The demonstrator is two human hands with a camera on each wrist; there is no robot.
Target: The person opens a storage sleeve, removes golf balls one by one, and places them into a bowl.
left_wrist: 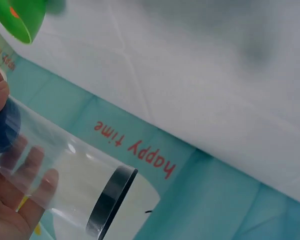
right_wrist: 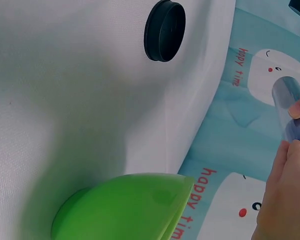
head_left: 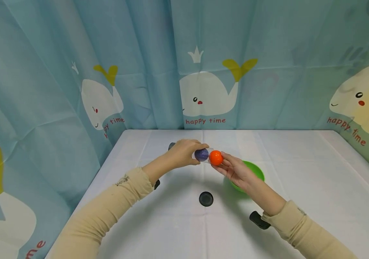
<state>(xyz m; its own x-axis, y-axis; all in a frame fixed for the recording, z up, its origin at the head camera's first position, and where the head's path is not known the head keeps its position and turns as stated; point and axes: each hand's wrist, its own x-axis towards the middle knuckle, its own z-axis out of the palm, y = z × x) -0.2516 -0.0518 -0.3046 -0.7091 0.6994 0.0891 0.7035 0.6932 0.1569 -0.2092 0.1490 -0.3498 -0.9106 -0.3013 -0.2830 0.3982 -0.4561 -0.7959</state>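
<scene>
Backdrop: pale blue curtain (head_left: 145,64), thin creased fabric printed with white whales and red lettering "happy time".
Desk: white cloth (head_left: 301,187) with fold lines.
Tube: clear plastic cylinder (left_wrist: 65,170) with a black end ring, held sideways above the desk; a dark blue ball (head_left: 201,154) sits inside, seemingly near the mouth.
Left hand (head_left: 184,153): wrapped round the tube.
Right hand (head_left: 236,171): fingertips pinch a glossy orange ball (head_left: 216,157) at the tube's open end.
Nearby: round green plastic bowl (head_left: 257,172) under the right hand; black cap (head_left: 206,199) lying on the cloth.

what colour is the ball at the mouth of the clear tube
Orange: the ball pinched by the right hand, clearest in the head view.
</scene>
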